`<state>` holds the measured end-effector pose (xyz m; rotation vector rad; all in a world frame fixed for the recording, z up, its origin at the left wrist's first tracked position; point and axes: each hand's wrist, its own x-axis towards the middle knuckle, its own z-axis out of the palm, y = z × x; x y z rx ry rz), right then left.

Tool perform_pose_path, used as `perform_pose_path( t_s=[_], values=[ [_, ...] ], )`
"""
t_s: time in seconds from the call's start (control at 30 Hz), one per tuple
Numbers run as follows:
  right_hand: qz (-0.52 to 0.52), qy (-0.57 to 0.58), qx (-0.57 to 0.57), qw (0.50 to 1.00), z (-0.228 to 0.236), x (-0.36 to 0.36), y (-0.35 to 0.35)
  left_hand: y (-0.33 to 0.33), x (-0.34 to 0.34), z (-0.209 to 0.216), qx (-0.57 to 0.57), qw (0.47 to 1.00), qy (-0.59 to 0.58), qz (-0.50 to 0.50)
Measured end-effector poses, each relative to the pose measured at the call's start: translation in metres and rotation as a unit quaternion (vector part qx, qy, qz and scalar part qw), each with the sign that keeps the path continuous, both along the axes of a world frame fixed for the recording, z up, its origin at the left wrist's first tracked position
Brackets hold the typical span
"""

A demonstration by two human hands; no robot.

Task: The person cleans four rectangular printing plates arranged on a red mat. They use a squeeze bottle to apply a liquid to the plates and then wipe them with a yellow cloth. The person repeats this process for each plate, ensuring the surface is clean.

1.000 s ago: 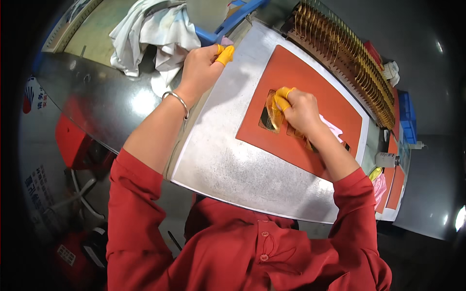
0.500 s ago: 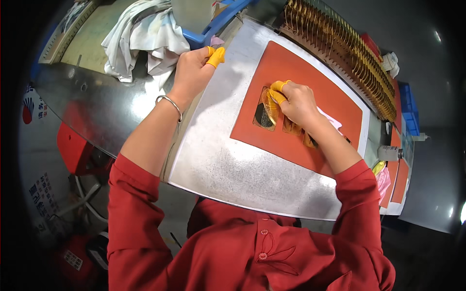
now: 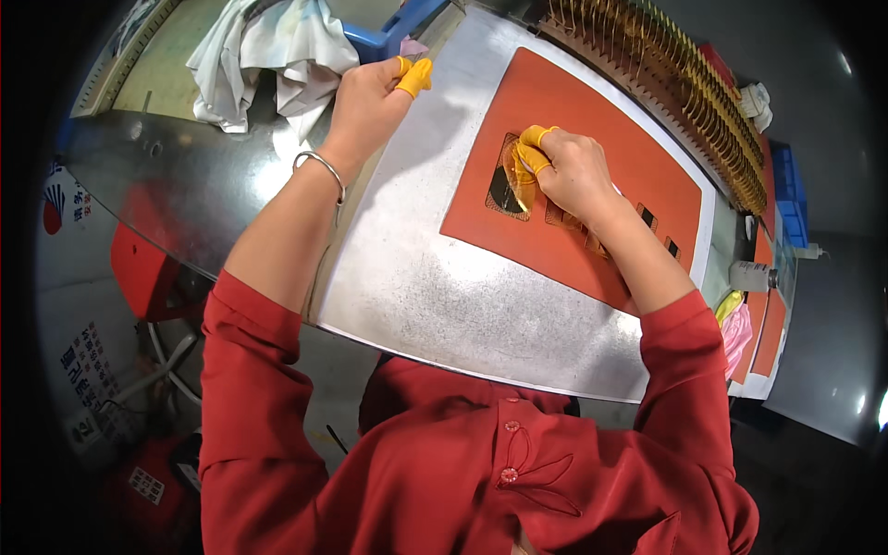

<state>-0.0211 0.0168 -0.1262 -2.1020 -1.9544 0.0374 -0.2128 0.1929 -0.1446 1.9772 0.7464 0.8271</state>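
Observation:
Yellow finger cots cover the thumb and forefinger of both my hands. My left hand (image 3: 375, 102) is closed in a pinch above the table's left side, near a blue plastic bin; what its fingertips hold, if anything, I cannot make out. My right hand (image 3: 569, 171) pinches a clear yellowish film (image 3: 522, 190) over a dark rectangular piece with a gold patterned border (image 3: 502, 190). That piece lies on an orange-red mat (image 3: 481, 227). More small dark-and-gold pieces (image 3: 646, 217) lie on the mat to the right, some partly hidden under my right forearm.
A rack of upright gold-coloured pieces (image 3: 675, 102) runs along the far right. White cloths (image 3: 277, 55) hang by the blue bin (image 3: 393, 28) at the back left. At right are a small bottle (image 3: 751, 276), a pink cloth (image 3: 735, 338) and a blue tray (image 3: 788, 194). A red stool (image 3: 143, 268) stands lower left.
The whole view has shifted, so the table sits higher in the picture. The small pieces right of my right wrist show more clearly. Both hands keep their pinch.

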Motion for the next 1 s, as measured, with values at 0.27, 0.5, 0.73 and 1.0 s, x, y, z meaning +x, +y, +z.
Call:
perform_pose_path(
  t_s=[0.27,0.5,0.73,1.0],
  values=[
    [0.043,0.008,-0.001,0.999,0.006,-0.017,-0.039,0.0,0.001,-0.002,0.013,0.998,-0.054,0.009],
    [0.042,0.006,0.011,0.999,-0.003,-0.025,-0.012,0.004,0.005,-0.014,0.046,0.996,-0.073,-0.003],
    [0.075,0.013,0.003,0.997,-0.002,-0.039,-0.036,0.002,0.0,-0.006,0.028,0.998,-0.061,0.016],
    [0.095,0.025,-0.028,0.995,0.003,-0.034,-0.027,-0.001,-0.003,0.002,0.064,0.995,-0.073,0.022]
  ],
)
